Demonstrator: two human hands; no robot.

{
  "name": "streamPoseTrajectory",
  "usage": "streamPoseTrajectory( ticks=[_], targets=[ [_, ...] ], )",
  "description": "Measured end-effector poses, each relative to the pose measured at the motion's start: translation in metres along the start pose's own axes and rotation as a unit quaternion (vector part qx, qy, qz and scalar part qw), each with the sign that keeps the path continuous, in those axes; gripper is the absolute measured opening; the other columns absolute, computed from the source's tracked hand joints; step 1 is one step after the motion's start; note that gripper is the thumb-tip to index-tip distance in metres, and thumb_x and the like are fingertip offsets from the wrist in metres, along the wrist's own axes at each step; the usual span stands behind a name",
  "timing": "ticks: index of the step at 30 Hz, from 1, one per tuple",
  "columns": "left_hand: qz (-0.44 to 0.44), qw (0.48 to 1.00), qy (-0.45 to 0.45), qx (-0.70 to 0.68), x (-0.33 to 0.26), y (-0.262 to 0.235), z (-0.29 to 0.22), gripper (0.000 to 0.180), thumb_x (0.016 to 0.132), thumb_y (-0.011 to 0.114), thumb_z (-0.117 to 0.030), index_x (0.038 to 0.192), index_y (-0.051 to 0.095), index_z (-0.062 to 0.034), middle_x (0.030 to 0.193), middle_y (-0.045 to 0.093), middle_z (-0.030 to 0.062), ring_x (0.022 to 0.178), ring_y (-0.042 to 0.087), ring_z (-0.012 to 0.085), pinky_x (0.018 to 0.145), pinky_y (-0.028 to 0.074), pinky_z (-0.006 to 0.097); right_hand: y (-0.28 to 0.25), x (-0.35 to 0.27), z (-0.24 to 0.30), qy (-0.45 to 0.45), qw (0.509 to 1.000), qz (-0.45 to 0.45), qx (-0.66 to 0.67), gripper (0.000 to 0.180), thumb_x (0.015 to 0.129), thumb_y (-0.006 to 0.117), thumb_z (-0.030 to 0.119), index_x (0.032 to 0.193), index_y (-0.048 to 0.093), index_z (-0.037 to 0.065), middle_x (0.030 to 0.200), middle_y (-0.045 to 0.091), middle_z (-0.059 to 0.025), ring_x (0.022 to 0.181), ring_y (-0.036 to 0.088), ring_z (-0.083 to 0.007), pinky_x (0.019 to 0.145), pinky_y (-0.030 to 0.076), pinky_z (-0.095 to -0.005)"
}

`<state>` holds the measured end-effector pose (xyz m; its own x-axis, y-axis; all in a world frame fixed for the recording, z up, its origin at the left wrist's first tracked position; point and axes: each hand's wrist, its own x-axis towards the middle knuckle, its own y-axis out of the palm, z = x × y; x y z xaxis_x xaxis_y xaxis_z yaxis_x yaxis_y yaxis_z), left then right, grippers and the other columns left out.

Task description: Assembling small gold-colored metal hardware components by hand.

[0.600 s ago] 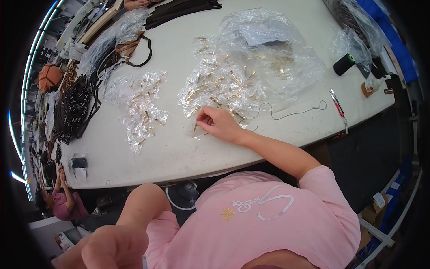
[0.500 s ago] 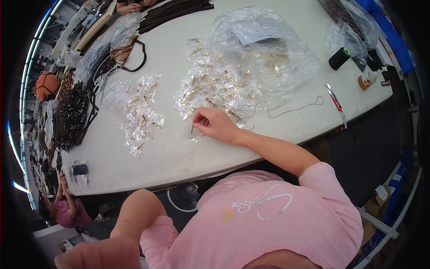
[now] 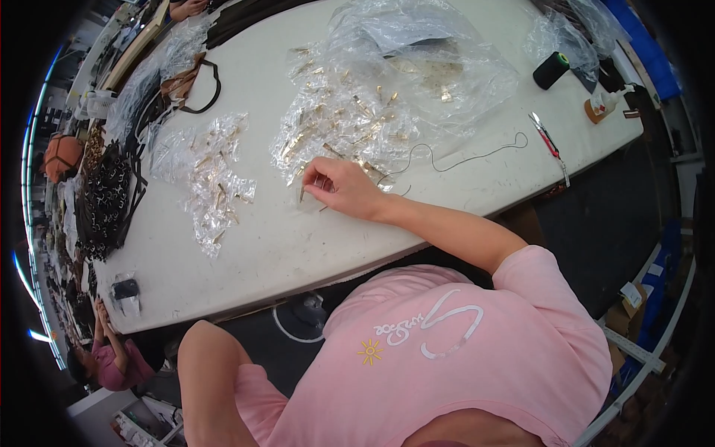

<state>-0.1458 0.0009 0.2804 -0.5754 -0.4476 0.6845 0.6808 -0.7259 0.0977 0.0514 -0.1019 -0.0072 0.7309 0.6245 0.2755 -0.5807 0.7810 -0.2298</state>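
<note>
My right hand (image 3: 344, 188) is closed in a pinch over the table, at the near edge of a heap of small clear plastic packets (image 3: 335, 112) with gold-coloured metal pieces inside. Between its thumb and fingertips sits a slim gold-coloured metal piece (image 3: 302, 195), with what looks like clear film around it. A smaller group of similar packets (image 3: 212, 190) lies to the left. My left arm (image 3: 212, 380) is bent and runs out past the lower edge, so the left hand is hidden from view.
A large clear bag (image 3: 462, 82) lies behind the heap. To the right are a dark cord (image 3: 477, 158), red-handled snips (image 3: 550, 145), a black thread spool (image 3: 551, 71) and an amber bottle (image 3: 599, 106). Black straps with metal rings (image 3: 112, 197) crowd the left edge. Another person (image 3: 119, 361) stands lower left.
My left hand, blurred at the lower left before, has dropped out of view. The whole view has shifted slightly; my right hand keeps its pinch at the heap's edge.
</note>
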Motion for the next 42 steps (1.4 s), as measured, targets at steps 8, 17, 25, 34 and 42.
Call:
streamPoseTrajectory(
  ticks=[8, 17, 25, 34, 42],
  targets=[
    [0.152, 0.475, -0.867, 0.004, -0.213, 0.011, -0.098, 0.031, 0.102, 0.050, -0.014, 0.127, 0.056, 0.0039, 0.123, 0.062, 0.0123, 0.105, 0.063, 0.0181, 0.097, 0.046, 0.030, -0.023, -0.003, 0.053, -0.059, 0.998, -0.036, -0.014, 0.012, 0.085, 0.068, 0.000, 0.097, 0.064, 0.001, 0.088, 0.066, -0.0070, 0.074, 0.065, -0.0148, 0.067, 0.053, -0.0265],
    [0.051, 0.332, -0.934, -0.123, -0.217, 0.015, -0.146, 0.022, 0.099, 0.058, -0.016, 0.112, 0.065, 0.0007, 0.105, 0.069, 0.0082, 0.092, 0.065, 0.0118, 0.088, 0.052, 0.029, -0.012, -0.023, 0.058, -0.073, 0.996, -0.008, -0.056, 0.015, 0.084, 0.068, -0.002, 0.099, 0.065, 0.002, 0.088, 0.066, -0.0067, 0.074, 0.065, -0.0155, 0.066, 0.052, -0.0275],
    [-0.057, 0.263, -0.956, -0.116, -0.219, 0.014, -0.157, 0.019, 0.099, 0.059, -0.016, 0.105, 0.066, -0.0002, 0.103, 0.070, 0.0107, 0.091, 0.067, 0.0154, 0.084, 0.057, 0.033, -0.009, -0.035, 0.052, -0.042, 0.995, 0.054, -0.072, 0.012, 0.084, 0.068, 0.004, 0.093, 0.060, 0.002, 0.089, 0.063, -0.0080, 0.075, 0.067, -0.0198, 0.064, 0.054, -0.0299],
    [-0.035, 0.186, -0.971, -0.144, -0.220, 0.005, -0.161, 0.017, 0.098, 0.060, -0.014, 0.108, 0.064, -0.0011, 0.107, 0.068, 0.0115, 0.094, 0.068, 0.0173, 0.078, 0.058, 0.029, -0.003, -0.039, 0.035, 0.023, 0.997, 0.033, -0.059, 0.009, 0.088, 0.066, 0.007, 0.094, 0.062, 0.001, 0.085, 0.064, -0.0090, 0.072, 0.065, -0.0193, 0.062, 0.053, -0.0281],
    [-0.154, 0.165, -0.966, -0.121, -0.222, 0.002, -0.155, 0.015, 0.097, 0.061, -0.012, 0.107, 0.063, -0.0020, 0.110, 0.067, 0.0106, 0.095, 0.068, 0.0177, 0.077, 0.058, 0.028, 0.003, -0.032, 0.043, 0.114, 0.993, 0.023, 0.021, 0.014, 0.090, 0.067, 0.014, 0.092, 0.064, 0.000, 0.088, 0.068, -0.0061, 0.068, 0.063, -0.0116, 0.064, 0.051, -0.0254]
  ],
)
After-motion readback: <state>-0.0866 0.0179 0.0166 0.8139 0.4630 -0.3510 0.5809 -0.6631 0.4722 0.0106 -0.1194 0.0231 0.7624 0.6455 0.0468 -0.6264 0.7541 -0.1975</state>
